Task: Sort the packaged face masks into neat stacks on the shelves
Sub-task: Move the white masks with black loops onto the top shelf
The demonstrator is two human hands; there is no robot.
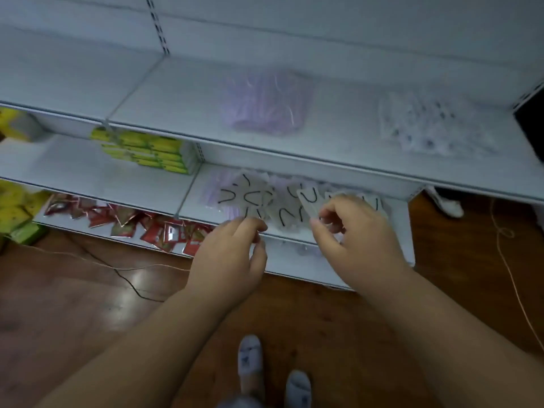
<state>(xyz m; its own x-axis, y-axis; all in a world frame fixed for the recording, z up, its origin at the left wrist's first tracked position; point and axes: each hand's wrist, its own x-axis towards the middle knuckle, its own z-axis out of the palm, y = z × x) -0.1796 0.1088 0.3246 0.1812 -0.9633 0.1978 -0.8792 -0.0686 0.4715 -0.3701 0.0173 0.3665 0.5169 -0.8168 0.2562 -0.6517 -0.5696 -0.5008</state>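
My right hand (350, 228) pinches one clear-wrapped, black-looped face mask packet (309, 201) at the white metal middle shelf's (188, 189) front edge — lifted for restacking; my left hand (232, 248) pinches a neighbouring packet's edge, I judge.

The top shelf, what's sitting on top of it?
On the top shelf lie a stack of purple packaged masks and, to its right, a blurred pile of white patterned masks. How many packs each holds cannot be seen.
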